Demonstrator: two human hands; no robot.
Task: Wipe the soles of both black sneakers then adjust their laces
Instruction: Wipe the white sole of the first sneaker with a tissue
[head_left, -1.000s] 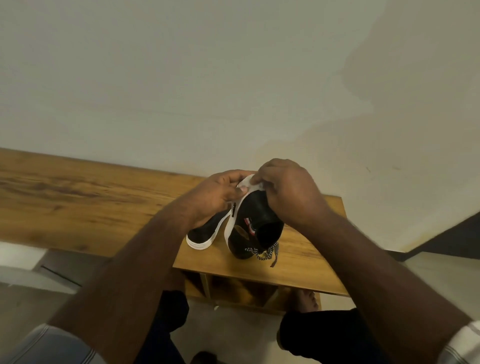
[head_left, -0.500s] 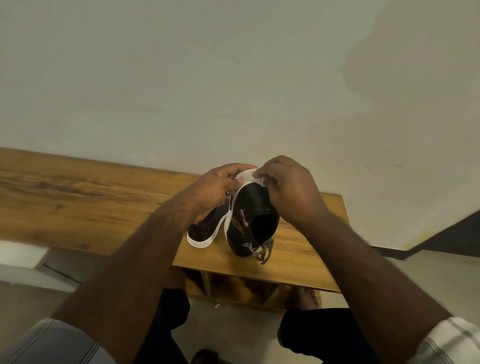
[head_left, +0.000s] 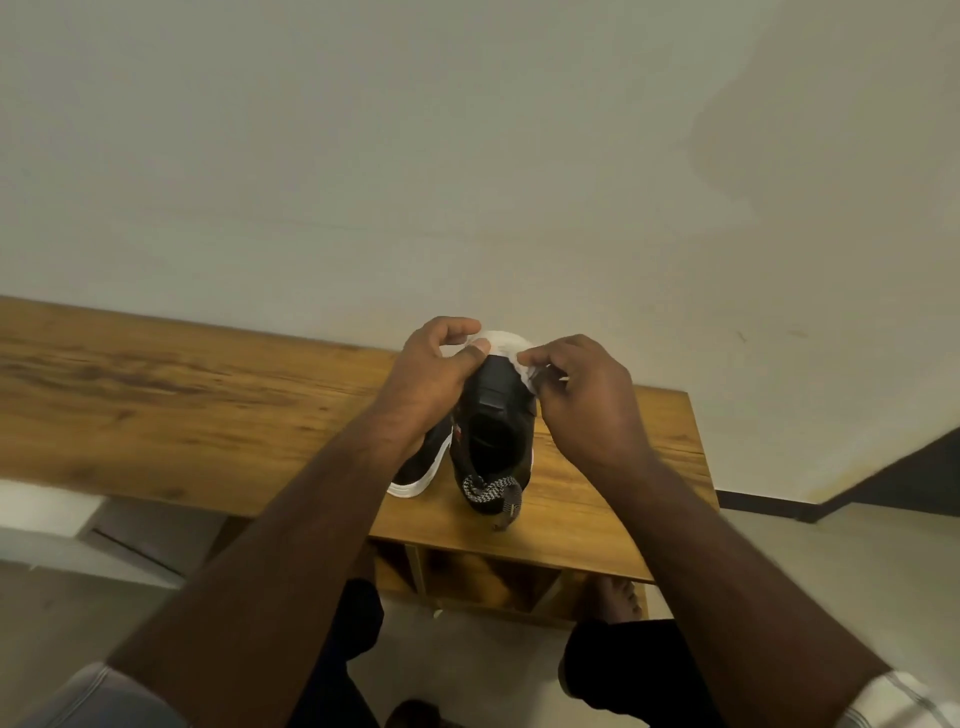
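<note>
One black sneaker (head_left: 492, 431) stands tipped up on its toe on the wooden bench (head_left: 156, 415), heel raised, its opening facing me and its black-and-white laces (head_left: 491, 491) hanging at the bottom. My left hand (head_left: 431, 379) grips its heel from the left, thumb on the white sole edge. My right hand (head_left: 582, 395) pinches a white wipe (head_left: 522, 358) against the sole rim at the heel's right side. The second black sneaker (head_left: 423, 470), with a white sole, lies flat on the bench behind my left wrist, mostly hidden.
The bench runs along a pale wall and ends just right of the shoes. Open compartments (head_left: 483, 577) sit under its top. My knees in dark trousers and a bare foot (head_left: 613, 597) are on the floor below.
The held sneaker has turned so its opening faces me, and it sits more upright. My right hand has slid with the wipe from the heel top to the right side of the sole.
</note>
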